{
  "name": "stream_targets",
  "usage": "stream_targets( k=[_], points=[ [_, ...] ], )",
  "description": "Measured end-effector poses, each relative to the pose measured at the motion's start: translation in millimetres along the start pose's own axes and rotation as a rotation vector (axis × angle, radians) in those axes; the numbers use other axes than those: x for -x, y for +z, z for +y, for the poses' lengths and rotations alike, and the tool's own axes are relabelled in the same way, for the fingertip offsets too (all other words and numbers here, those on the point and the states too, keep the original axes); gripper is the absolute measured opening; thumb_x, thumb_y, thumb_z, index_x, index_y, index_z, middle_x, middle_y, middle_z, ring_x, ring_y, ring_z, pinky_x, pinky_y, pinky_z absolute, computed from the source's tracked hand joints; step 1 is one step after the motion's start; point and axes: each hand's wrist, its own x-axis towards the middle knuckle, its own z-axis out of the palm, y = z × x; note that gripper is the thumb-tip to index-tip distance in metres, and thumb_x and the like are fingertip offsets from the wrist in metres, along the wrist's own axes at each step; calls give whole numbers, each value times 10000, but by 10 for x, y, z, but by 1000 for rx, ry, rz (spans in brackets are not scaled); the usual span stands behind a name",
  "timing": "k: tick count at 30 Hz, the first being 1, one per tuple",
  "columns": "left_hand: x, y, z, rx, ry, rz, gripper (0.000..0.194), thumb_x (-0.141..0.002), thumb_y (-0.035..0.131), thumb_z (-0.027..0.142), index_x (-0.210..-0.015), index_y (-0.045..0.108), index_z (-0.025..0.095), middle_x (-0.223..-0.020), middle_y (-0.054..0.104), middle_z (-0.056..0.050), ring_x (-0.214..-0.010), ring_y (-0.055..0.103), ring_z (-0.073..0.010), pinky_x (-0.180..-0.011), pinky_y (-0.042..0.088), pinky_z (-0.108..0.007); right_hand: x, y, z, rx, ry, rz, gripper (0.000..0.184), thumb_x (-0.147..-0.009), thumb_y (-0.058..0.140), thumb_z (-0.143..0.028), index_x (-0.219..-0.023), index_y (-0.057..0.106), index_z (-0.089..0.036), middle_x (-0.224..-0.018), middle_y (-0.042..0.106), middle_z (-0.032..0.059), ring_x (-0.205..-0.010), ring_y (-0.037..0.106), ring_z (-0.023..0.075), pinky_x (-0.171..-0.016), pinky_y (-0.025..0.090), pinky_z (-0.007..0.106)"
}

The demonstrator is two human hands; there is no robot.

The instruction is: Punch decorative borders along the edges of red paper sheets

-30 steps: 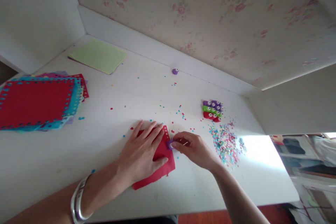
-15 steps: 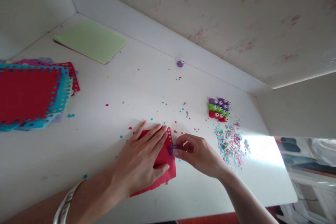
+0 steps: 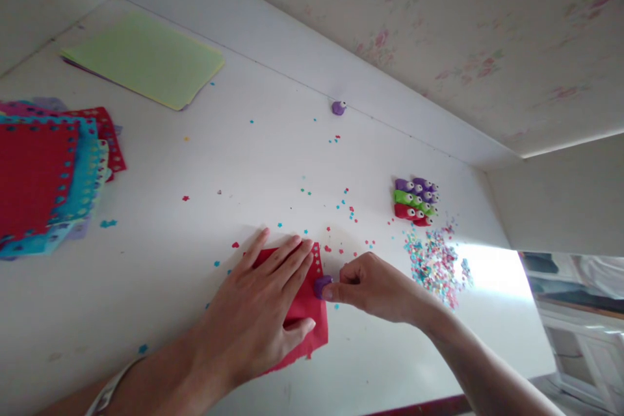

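My left hand lies flat with its fingers spread on a red sheet of paper. A short row of small punched holes runs along the sheet's right edge, near its top corner. On that edge, just below the holes, sits a small purple craft hole punch. My right hand is closed on it, thumb pressed against its side and fingers curled. The punch's underside is hidden. Small paper cutouts are scattered just beyond the sheet.
Several purple, green and red punches stand grouped at right, beside a heap of colourful confetti. Another purple punch is by the back panel. Punched sheets lie stacked at left, green paper behind them.
My right thumb and fingers have shifted on the punch, the fingers now curled tighter. The punch has slid slightly down along the sheet's edge. The camera view has tilted a little; my left hand stays flat.
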Motion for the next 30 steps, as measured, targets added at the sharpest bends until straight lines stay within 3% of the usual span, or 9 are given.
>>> stream_targets(
  k=[7,13,16,19,24,30],
  points=[
    [-25,16,-1,-1,3,40,693,-923,477,526,-1489,343,149,-1526,402,-93,-1422,338,-250,-1220,-55,-477,-31,-1,-11,-46,3,-57,541,-827,595,-535,-496,349,-186,-482,241,-71,-453,207,64,-408,140,250],
    [-40,6,16,18,-6,69,680,-913,511,515,-1470,390,144,-1499,445,-106,-1397,377,-291,-1222,27,-524,-5,55,-68,-26,10,21,542,-834,569,-492,-460,319,-190,-470,218,-64,-438,195,68,-402,138,262],
    [-47,-27,74,3,88,90,575,-953,478,466,-1450,429,181,-1501,447,-66,-1405,364,-278,-1218,-26,-531,-2,87,-82,-36,-11,39,489,-820,563,-419,-460,325,-190,-473,228,-59,-438,215,69,-401,156,258],
    [-49,-17,163,-11,224,107,464,-986,458,395,-1410,483,208,-1474,489,-6,-1397,381,-208,-1234,-36,-432,-4,107,-68,-13,-30,61,348,-738,564,-237,-460,362,-182,-477,255,-55,-454,268,72,-410,197,242],
    [-58,30,245,-23,244,132,402,-993,457,343,-1349,548,180,-1394,577,-21,-1369,425,-187,-1237,15,-405,22,109,-67,3,-18,106,274,-691,526,-179,-447,401,-177,-444,269,-60,-434,276,67,-413,194,246],
    [-45,-14,203,-32,236,117,451,-987,449,399,-1391,505,208,-1420,551,-32,-1362,436,-225,-1223,61,-462,77,84,-52,-68,-55,82,297,-756,551,-248,-470,523,-173,-411,468,-40,-411,389,74,-420,272,231]
  ],
)
